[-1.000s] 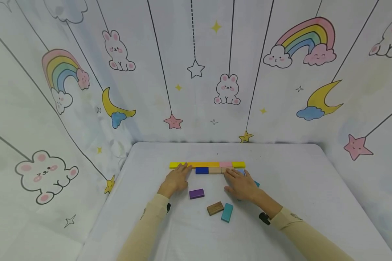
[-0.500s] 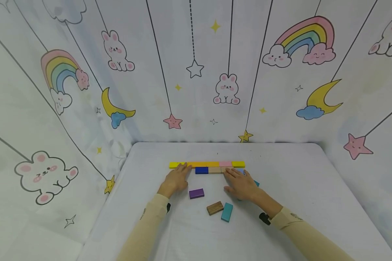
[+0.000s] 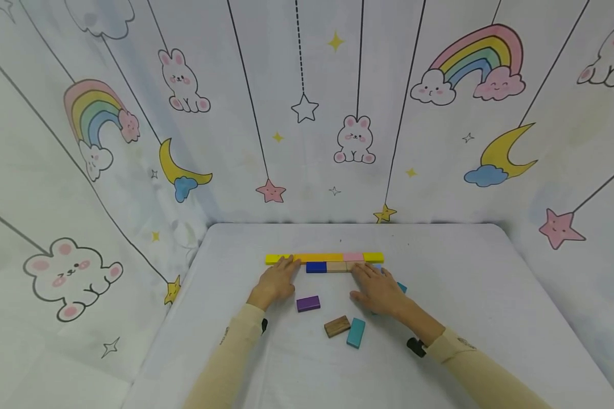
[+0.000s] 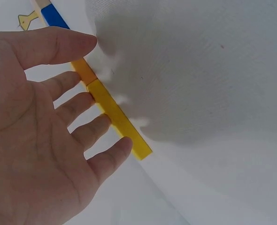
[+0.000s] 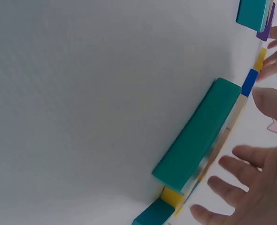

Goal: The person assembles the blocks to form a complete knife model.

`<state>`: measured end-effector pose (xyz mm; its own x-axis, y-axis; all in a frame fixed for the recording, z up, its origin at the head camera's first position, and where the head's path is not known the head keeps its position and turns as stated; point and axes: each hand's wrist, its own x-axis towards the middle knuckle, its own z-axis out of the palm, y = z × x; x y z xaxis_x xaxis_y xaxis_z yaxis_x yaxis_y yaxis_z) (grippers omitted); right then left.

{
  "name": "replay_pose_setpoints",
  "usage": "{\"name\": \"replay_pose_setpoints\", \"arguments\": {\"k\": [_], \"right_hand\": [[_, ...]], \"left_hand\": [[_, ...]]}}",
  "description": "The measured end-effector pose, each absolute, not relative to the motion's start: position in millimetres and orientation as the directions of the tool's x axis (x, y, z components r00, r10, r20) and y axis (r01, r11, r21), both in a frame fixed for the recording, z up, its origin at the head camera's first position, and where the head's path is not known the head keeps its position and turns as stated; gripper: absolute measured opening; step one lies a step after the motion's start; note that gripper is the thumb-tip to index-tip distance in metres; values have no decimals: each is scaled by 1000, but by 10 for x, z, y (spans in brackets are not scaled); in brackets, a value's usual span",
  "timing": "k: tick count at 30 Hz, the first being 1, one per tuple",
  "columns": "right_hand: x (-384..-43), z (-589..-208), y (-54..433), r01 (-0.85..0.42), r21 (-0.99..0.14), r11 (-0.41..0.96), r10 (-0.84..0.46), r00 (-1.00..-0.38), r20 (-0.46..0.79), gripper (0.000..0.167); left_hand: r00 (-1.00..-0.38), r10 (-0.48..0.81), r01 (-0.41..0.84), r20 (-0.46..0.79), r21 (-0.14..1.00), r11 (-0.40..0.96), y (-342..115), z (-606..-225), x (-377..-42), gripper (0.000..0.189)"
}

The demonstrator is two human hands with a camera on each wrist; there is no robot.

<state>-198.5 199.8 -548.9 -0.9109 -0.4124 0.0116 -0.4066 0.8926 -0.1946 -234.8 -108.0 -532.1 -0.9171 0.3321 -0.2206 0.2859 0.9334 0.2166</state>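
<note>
While back row [image 3: 319, 258] near far edge of worktop [image 3: 471, 318] is touched by left hand [image 3: 275, 281], front row [image 3: 336, 267] part-covered by right hand [image 3: 380, 288], both uncurled, nothing gripped, alignment could be skewed by uneven pushing.

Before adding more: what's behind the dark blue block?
The orange strip shows its top. The dark blue block hides the strip's front there, so contact can't be seen.

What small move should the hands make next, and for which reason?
Perhaps the left hand should bring the purple block beside the dark blue block: the purple block lies loose near this hand, and the near row starts short of the far row's left end.
</note>
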Motion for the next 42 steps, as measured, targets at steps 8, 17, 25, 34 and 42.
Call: {"name": "replay_pose_setpoints", "arguments": {"k": [8,17,25,34,42], "right_hand": [[-1917,-5492,2147,-331,-255,909,-311,-943,117,69],[-1904,-5497,2354,-302,-236,924,-290,-953,84,65],[-1898,-5548,2424,-304,-218,927,-298,-953,63,64],[-1876,-5496,2440,-363,-200,910,-347,-931,112,57],[-1902,-5493,2447,-379,-194,905,-363,-925,110,58]], "left_hand": [[-917,333,292,-220,200,935,-1081,-5316,-2350,73],[-915,337,292,-221,211,933,-1085,-5315,-2345,72],[-918,329,288,-221,199,937,-1081,-5304,-2341,73],[-917,329,286,-227,201,937,-1081,-5304,-2334,73],[-915,337,298,-223,193,935,-1093,-5323,-2348,72]]}}
